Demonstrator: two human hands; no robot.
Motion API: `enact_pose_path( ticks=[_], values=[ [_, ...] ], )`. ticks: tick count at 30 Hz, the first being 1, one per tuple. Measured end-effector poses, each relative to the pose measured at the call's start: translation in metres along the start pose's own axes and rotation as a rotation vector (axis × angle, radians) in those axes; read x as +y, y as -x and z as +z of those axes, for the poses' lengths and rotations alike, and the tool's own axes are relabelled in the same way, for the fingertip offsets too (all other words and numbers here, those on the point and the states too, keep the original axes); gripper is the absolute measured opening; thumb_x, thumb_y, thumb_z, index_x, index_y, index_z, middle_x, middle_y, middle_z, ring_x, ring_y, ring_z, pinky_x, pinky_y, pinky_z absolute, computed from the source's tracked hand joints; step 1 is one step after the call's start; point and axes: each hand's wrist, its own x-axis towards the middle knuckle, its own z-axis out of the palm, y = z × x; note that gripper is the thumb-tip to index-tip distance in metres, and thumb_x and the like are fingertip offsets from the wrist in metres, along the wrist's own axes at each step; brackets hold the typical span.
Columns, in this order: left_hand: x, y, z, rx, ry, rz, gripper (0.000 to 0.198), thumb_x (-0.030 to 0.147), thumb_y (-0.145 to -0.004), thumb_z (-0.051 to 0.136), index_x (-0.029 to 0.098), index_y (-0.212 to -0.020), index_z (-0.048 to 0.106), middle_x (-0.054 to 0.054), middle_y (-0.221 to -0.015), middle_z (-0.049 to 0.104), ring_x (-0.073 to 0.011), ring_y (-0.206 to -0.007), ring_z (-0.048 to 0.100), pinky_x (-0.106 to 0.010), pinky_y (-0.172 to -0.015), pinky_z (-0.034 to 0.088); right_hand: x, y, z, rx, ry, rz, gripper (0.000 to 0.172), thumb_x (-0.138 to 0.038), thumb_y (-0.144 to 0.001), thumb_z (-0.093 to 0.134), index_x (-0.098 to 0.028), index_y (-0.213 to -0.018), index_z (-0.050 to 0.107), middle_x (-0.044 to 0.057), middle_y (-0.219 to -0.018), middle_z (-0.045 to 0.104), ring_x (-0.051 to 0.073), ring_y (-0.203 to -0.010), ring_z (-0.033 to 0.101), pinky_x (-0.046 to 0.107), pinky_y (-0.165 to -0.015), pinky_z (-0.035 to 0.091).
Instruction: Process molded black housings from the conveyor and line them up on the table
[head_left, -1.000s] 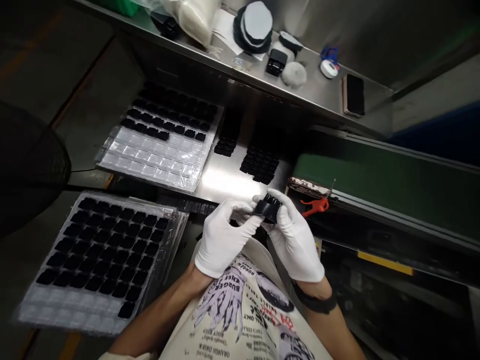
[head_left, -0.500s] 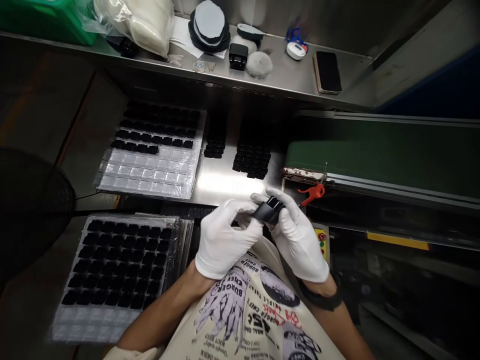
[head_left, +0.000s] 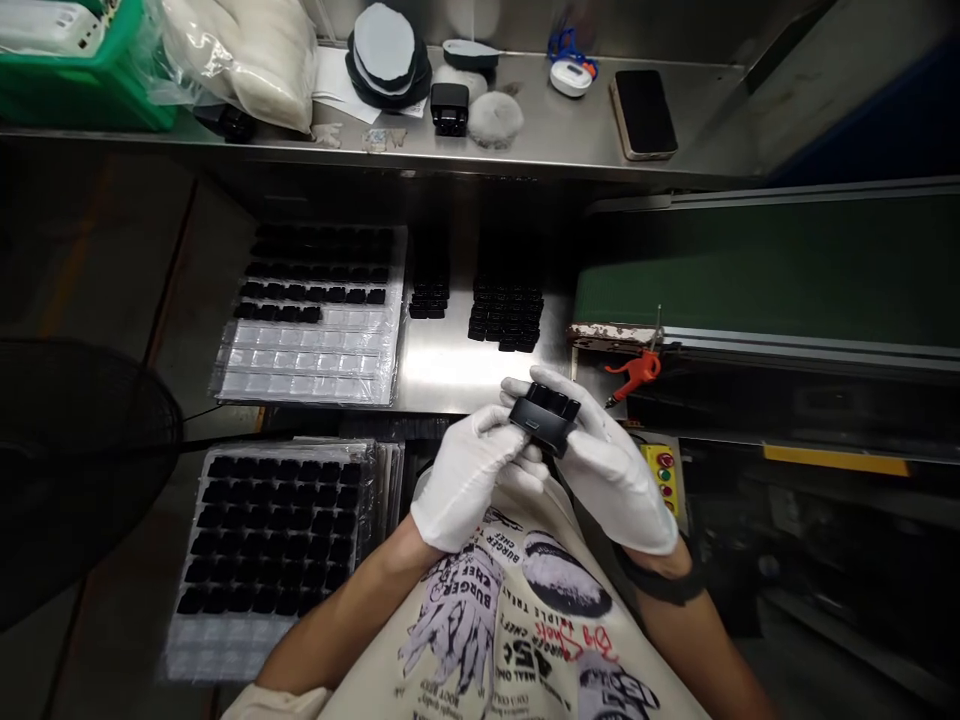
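- My left hand (head_left: 469, 490), in a white glove, is curled inward, with the thumb and fingertips pinching the left end of the black moulded piece (head_left: 544, 420).
- My right hand (head_left: 611, 470), also gloved, cradles the piece from the other side with its fingers curved around it. The two hands are drawn close together, not spread.
- The piece is held between my hands, above my printed apron (head_left: 540, 640) and just off the edge of the stainless steel bench (head_left: 442, 370). A small slot shows in the face turned toward me.
- I'd judge it to be light, stiff plastic that won't give much under a pinch. Its smooth faces could slide in these gloves, so its long sides seem the surest place to hold, away from the slot.
- My fingers hide its underside, so I can't be sure what shape it has there.
- On my left, a clear plastic blister tray (head_left: 307, 370) and a lower stacked tray (head_left: 225, 640) hold rows of similar black pieces, with some cells bare. More black pieces sit in tight blocks (head_left: 506, 315) on the bench.
- On my right are a green conveyor belt (head_left: 765, 270), a small orange-handled tool (head_left: 637, 372) and a yellow button box (head_left: 664, 478).
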Motion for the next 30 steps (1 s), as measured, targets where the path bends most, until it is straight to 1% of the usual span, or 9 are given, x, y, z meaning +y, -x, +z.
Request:
enact_pose_path(
  ticks=[8, 13, 15, 18, 20, 23, 25, 27, 30],
  values=[
    [0.003, -0.002, -0.006, -0.322, 0.153, -0.278, 0.025, 0.033, -0.090, 0.092, 0.017, -0.089, 0.073, -0.001, -0.076, 0.071, -0.0068, -0.060, 0.070, -0.011, -0.054, 0.057, 0.004, 0.002, -0.009, 0.025, 0.110, -0.123, 0.069, -0.061, -0.082, 0.098, -0.033, -0.140, 0.074, 0.009, -0.137, 0.078, 0.030, -0.129, 0.074, 0.053, -0.116, 0.062],
    [-0.011, -0.001, -0.013, -0.415, 0.212, -0.435, 0.040, 0.049, -0.084, 0.097, 0.017, -0.084, 0.074, 0.000, -0.067, 0.064, -0.0059, -0.052, 0.062, -0.012, -0.049, 0.054, 0.001, 0.003, -0.008, 0.008, 0.192, -0.101, 0.055, -0.061, -0.079, 0.099, -0.026, -0.115, 0.078, 0.006, -0.107, 0.081, 0.024, -0.099, 0.076, 0.045, -0.095, 0.068],
    [-0.010, 0.004, -0.014, -0.474, 0.140, -0.455, 0.044, 0.056, -0.087, 0.092, 0.014, -0.086, 0.076, -0.004, -0.069, 0.068, -0.0095, -0.053, 0.066, -0.015, -0.047, 0.055, 0.000, 0.003, -0.006, 0.038, 0.229, -0.079, 0.054, -0.063, -0.077, 0.099, -0.023, -0.105, 0.077, 0.005, -0.099, 0.079, 0.022, -0.092, 0.074, 0.043, -0.089, 0.068],
    [0.001, 0.014, -0.019, -0.507, -0.162, -0.301, 0.044, 0.056, -0.103, 0.073, 0.013, -0.096, 0.079, -0.012, -0.080, 0.079, -0.0169, -0.062, 0.077, -0.023, -0.056, 0.063, 0.003, 0.003, -0.005, 0.123, 0.265, -0.076, 0.053, -0.063, -0.076, 0.100, -0.023, -0.103, 0.076, 0.004, -0.098, 0.078, 0.022, -0.091, 0.073, 0.042, -0.089, 0.067],
    [0.007, 0.022, -0.023, -0.345, -0.393, -0.059, 0.036, 0.051, -0.107, 0.069, 0.016, -0.100, 0.078, -0.010, -0.083, 0.081, -0.0179, -0.066, 0.079, -0.027, -0.062, 0.067, 0.006, 0.002, -0.005, 0.192, 0.289, -0.103, 0.052, -0.061, -0.076, 0.101, -0.025, -0.105, 0.077, 0.004, -0.103, 0.079, 0.023, -0.096, 0.074, 0.042, -0.094, 0.066],
    [0.010, 0.030, -0.025, 0.006, -0.649, 0.381, 0.020, 0.039, -0.095, 0.087, 0.022, -0.098, 0.078, -0.003, -0.088, 0.081, -0.0165, -0.077, 0.078, -0.028, -0.073, 0.067, 0.011, 0.002, -0.005, 0.240, 0.324, -0.128, 0.050, -0.058, -0.076, 0.102, -0.026, -0.107, 0.078, 0.004, -0.108, 0.080, 0.024, -0.103, 0.074, 0.044, -0.101, 0.064],
    [0.007, 0.034, -0.023, 0.097, -0.712, 0.599, 0.021, 0.032, -0.087, 0.096, 0.022, -0.094, 0.079, 0.000, -0.088, 0.080, -0.0147, -0.078, 0.075, -0.026, -0.075, 0.065, 0.012, 0.003, -0.003, 0.233, 0.329, -0.136, 0.050, -0.058, -0.076, 0.102, -0.027, -0.107, 0.078, 0.004, -0.108, 0.080, 0.024, -0.104, 0.075, 0.044, -0.101, 0.064],
    [0.003, 0.036, -0.018, 0.103, -0.685, 0.705, 0.020, 0.029, -0.086, 0.097, 0.022, -0.091, 0.079, 0.001, -0.086, 0.079, -0.0127, -0.074, 0.072, -0.025, -0.071, 0.062, 0.014, 0.005, 0.000, 0.227, 0.330, -0.145, 0.051, -0.060, -0.076, 0.101, -0.027, -0.109, 0.078, 0.004, -0.107, 0.080, 0.025, -0.103, 0.075, 0.044, -0.098, 0.064],
    [0.000, 0.036, -0.011, 0.106, -0.656, 0.714, 0.016, 0.030, -0.089, 0.094, 0.022, -0.092, 0.081, 0.001, -0.086, 0.080, -0.0121, -0.071, 0.071, -0.025, -0.066, 0.060, 0.014, 0.009, 0.004, 0.230, 0.343, -0.161, 0.051, -0.062, -0.079, 0.099, -0.028, -0.112, 0.078, 0.005, -0.108, 0.080, 0.025, -0.104, 0.075, 0.043, -0.097, 0.065]
  ],
)
